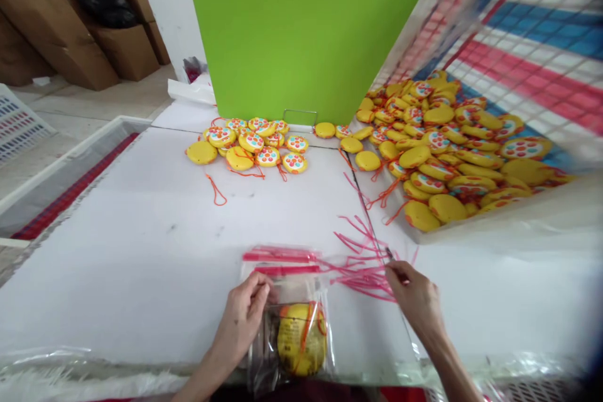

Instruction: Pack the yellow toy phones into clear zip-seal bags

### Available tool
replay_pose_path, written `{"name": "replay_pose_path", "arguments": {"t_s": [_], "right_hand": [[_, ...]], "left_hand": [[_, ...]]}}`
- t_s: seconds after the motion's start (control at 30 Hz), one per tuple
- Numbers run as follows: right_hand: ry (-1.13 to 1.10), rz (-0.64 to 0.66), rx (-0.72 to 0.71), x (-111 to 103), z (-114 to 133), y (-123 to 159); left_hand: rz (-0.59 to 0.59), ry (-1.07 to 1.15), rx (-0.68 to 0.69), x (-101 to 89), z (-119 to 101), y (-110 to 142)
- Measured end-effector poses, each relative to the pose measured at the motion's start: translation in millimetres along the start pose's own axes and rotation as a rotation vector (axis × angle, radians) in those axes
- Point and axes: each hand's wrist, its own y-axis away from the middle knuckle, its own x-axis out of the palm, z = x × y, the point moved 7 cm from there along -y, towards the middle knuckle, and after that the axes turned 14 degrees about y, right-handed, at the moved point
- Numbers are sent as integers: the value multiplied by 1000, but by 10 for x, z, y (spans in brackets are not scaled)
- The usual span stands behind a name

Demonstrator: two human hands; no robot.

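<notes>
A clear zip bag [287, 289] with pink strips along its top lies at the front of the table. Inside it is a round yellow toy [301, 339] with an orange cord and dark print on its face. My left hand [247, 308] is closed, its thumb and fingers pinching the bag's upper left edge. To the right, my right hand [417, 295] is also closed, beside a loose spread of pink strings [362, 276]. A small dark tip shows at its fingertips; what it belongs to I cannot make out.
Several yellow toys with dotted faces [254, 141] lie at the back. More fill a mesh-sided bin [494, 226] at right. A loose orange cord [217, 191] lies on the white table [141, 251]. A green panel [306, 31] stands behind; cardboard boxes [51, 31] sit far left.
</notes>
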Motion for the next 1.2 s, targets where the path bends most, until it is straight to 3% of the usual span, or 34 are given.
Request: {"name": "replay_pose_path", "arguments": {"t_s": [0.07, 0.17, 0.27, 0.33, 0.43, 0.53, 0.67, 0.77, 0.9, 1.0, 1.2], "right_hand": [[132, 39, 18, 7, -274, 25], [227, 92, -100, -2, -247, 158], [114, -21, -227, -161, 142, 286], [-34, 7, -323, -195, 500, 338], [-208, 268, -404, -20, 989, 373], [-297, 465, -391, 233, 1241, 368], [-475, 617, -363, 516, 1260, 352], [-604, 657, -388, 581, 1196, 363], [-665, 631, -451, 549, 1145, 410], [-667, 609, -474, 554, 1133, 448], [-551, 511, -558, 493, 1171, 490]], "left_hand": [[-2, 30, -31, -18, 30, -15], [14, 86, -82, -7, 39, -20], [34, 149, -107, 16, 28, -5], [39, 178, -105, 24, 15, 7], [38, 184, -101, 31, -3, 14], [34, 171, -99, 33, -16, 4], [17, 115, -87, -5, 8, -4], [-15, 83, -102, -71, 66, 10], [-23, 143, -129, -122, 104, 15], [-41, 93, -73, -163, 59, -4], [-44, 117, -120, -125, 78, 31]]}}
